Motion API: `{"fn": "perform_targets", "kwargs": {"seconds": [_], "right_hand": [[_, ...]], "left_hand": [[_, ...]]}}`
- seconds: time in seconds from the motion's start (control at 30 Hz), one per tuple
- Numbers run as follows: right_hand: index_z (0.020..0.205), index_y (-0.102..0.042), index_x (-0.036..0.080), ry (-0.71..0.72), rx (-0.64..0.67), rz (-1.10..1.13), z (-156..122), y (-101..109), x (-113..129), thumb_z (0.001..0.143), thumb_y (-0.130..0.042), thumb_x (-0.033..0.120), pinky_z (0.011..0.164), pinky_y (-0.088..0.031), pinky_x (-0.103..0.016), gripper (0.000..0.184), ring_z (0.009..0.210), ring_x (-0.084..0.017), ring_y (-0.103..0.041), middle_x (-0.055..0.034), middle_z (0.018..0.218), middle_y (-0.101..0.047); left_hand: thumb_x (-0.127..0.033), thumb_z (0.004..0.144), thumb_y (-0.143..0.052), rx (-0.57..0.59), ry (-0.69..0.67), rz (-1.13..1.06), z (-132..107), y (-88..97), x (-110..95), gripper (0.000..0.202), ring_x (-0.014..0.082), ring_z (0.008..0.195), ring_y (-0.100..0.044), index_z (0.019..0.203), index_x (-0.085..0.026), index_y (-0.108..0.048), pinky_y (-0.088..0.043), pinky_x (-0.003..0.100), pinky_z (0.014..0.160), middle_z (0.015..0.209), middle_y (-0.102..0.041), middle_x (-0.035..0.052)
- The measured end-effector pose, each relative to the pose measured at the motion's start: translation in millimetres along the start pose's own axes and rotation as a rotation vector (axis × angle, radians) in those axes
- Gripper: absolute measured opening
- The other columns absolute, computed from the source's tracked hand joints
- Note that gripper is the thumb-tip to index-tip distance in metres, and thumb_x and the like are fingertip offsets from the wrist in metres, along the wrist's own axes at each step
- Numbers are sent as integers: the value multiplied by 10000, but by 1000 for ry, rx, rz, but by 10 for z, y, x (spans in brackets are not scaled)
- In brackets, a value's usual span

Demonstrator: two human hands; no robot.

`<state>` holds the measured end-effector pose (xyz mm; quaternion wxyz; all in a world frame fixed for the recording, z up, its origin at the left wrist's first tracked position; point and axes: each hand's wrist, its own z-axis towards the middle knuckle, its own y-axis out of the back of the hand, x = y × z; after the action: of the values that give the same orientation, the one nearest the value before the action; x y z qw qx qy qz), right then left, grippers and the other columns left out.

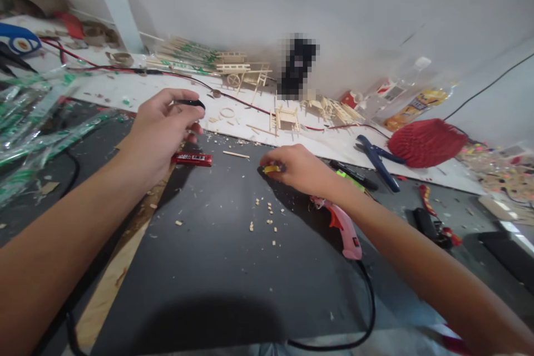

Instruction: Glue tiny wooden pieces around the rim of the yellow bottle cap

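On the dark desk (217, 267), both hands are held a little above the surface and well apart from each other. The left hand (161, 128) is at the far left part of the desk. Its fingers (192, 118) are curled and pinch a small black thing (189, 103) from the top, with the thumb below it. What this black thing is, I cannot tell. Just beside this hand, nearer to the person, a flat red box (192, 159) lies on the desk, and a thin stick (236, 154) lies near it on the right.

The right hand (302, 169) is near the middle of the desk and low over it. Its fingertips are pressed together on a small yellow piece (272, 168), which is at the left end of the hand.

A pink glue gun (342, 228) lies under the right wrist, and its black cable (367, 311) bends toward the near edge. Pale chips (267, 217) are scattered on the desk between the two arms. Farther away, blue pliers (377, 162) lie beside a red woven thing (425, 142), and a small wooden cart (244, 69) stands by the wall.
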<state>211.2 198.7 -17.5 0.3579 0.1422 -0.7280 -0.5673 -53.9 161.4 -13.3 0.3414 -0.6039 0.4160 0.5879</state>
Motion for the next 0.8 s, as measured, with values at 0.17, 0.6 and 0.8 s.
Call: {"fn": "perform_targets", "kwargs": {"seconds": [0.17,0.6,0.8], "right_hand": [[1227,-861,189,25,14,-28,115,-19,86,939,-751,154,825,-473,-386,311,971,-297,-753,-122,1097,-867],[1058,-816,216,-58,-136,594,-332,152,271,983,-788,473,714,-515,-319,269,771,-171,-662,-13,904,-772],[1032,-784,236,-145,-198,1106,-495,-6,496,840,-955,283,648,-516,-262,262,719,-124,-644,42,909,-749]], "left_hand": [[-342,1088,-775,50,-10,52,-32,18,-28,332,247,1036,-788,1373,-185,-707,-700,441,886,1296,-768,93],[-500,963,-823,444,-289,175,-327,-55,181,335,135,658,-584,1184,-249,-806,-506,307,652,1057,-774,15],[-517,826,-902,582,-141,-101,-709,-291,288,419,180,791,-751,1124,-260,-759,-616,284,712,998,-797,12]]}}
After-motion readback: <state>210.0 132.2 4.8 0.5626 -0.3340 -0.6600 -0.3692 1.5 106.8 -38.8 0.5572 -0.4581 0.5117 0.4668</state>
